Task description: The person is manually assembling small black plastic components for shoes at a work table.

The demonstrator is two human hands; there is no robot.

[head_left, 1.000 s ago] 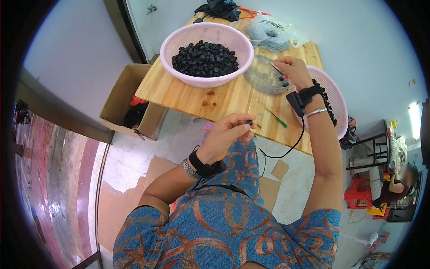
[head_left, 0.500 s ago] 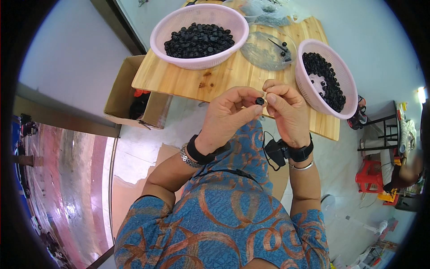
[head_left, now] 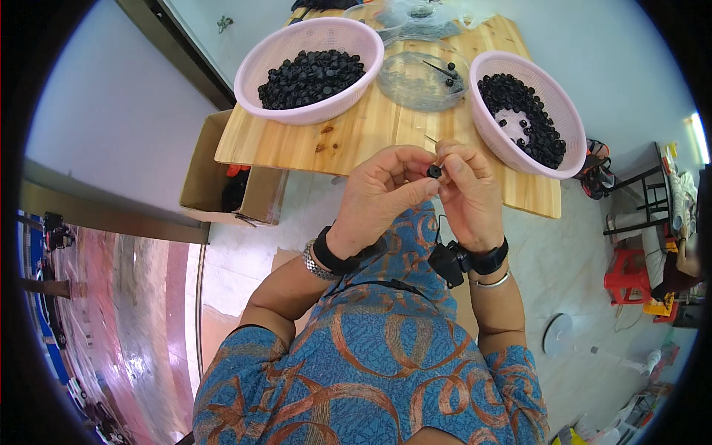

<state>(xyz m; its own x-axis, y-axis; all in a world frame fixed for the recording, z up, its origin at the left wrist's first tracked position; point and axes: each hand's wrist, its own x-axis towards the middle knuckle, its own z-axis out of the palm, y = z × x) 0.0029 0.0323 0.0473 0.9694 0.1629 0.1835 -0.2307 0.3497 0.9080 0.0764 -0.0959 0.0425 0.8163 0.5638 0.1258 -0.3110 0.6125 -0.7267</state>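
Observation:
Between thumb and fingertips, my left hand (head_left: pixel 382 185) pinches a small round black part (head_left: pixel 434 171) with a dark hole in its middle. My right hand (head_left: pixel 469 189) is closed right beside it, fingertips meeting the part. A thin pointed metal piece (head_left: pixel 430 139) sticks out above the right fingers; the rest of it is hidden in the grip. Both hands are just off the near edge of the wooden table (head_left: pixel 289 144). Heaps of black parts (head_left: pixel 315 78) fill a pink basket (head_left: pixel 319 113) at the left. Another pink basket (head_left: pixel 502 142) at the right holds smaller black parts (head_left: pixel 545 130).
A clear plastic dish (head_left: pixel 404 83) with a thin black tool (head_left: pixel 437 69) and a few black pieces lies between the baskets. Behind it is a plastic bag (head_left: pixel 423 28). A cardboard box (head_left: pixel 196 174) stands left of the table. A red stool (head_left: pixel 627 278) is at the far right.
The thin pointed piece now shows above my right fingers. Both hands stay together, with the black part still in the left pinch. The whole view has shifted slightly.

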